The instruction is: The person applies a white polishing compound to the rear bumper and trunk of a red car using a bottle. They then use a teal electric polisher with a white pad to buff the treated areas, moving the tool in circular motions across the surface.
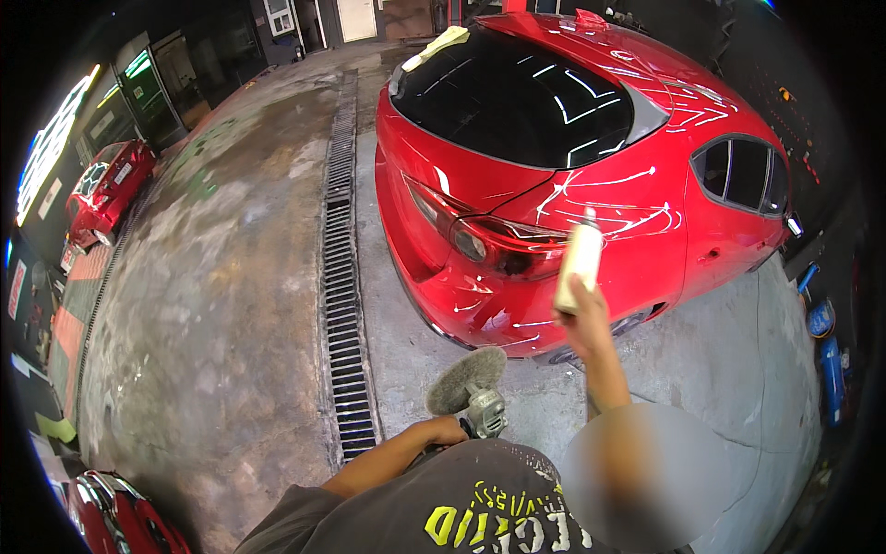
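A: We're looking down at the back corner of a red car (591,166) filling the upper right of the frame, and our right hand (583,319) is closed around a pale bottle (580,260), held up in the middle right, nozzle end toward the paint.

B: And those thin white lines (609,208) squiggled over the rear quarter and up onto the roof, that looks to us like product already laid down. We'd judge the spreading part is well along on this corner.

A: Agreed, but none of it looks worked in yet. The lines are crisp, not smeared.

B: Which brings us to the left hand (445,430), low in the centre of the frame. It's wrapped on the polishing machine (480,406), and the grey pad (464,379) faces up, hanging over the concrete floor (231,305), well apart from the car.

A: So both hands are clamped, each on its own tool, and well apart from each other. The bottle sits near the tail light (498,245), just in front of the panel; we can't tell if it touches.

B: Left of centre we've got the long drain grate (341,277) running up the frame, and another red car (106,189) at the upper left edge.

A: Buffing is what's left, by our reading.
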